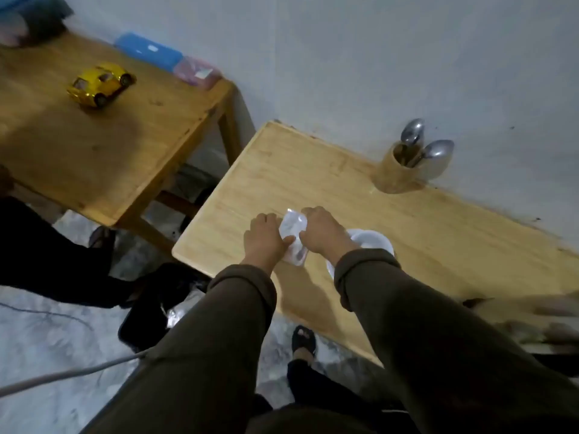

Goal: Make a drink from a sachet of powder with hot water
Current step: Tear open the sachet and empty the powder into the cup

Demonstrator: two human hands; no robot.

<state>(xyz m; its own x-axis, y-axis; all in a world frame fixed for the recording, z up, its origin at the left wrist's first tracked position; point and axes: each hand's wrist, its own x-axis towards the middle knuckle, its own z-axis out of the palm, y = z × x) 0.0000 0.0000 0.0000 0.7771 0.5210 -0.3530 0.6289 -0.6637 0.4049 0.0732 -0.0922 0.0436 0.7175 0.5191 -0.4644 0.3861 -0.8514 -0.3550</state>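
Both hands, left (pixel 264 238) and right (pixel 322 233), pinch sachet (pixel 293 228) above surface (pixel 438 233), beside white cup (pixel 372 241). Risk: hard tear sprays powder outside cup.

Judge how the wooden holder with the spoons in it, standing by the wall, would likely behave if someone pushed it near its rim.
The wooden holder probably tips rather than slides: it looks tall for its base, and the two spoons lean out above its rim, adding weight high up. It stands close to the wall, which might catch it if it tips that way.
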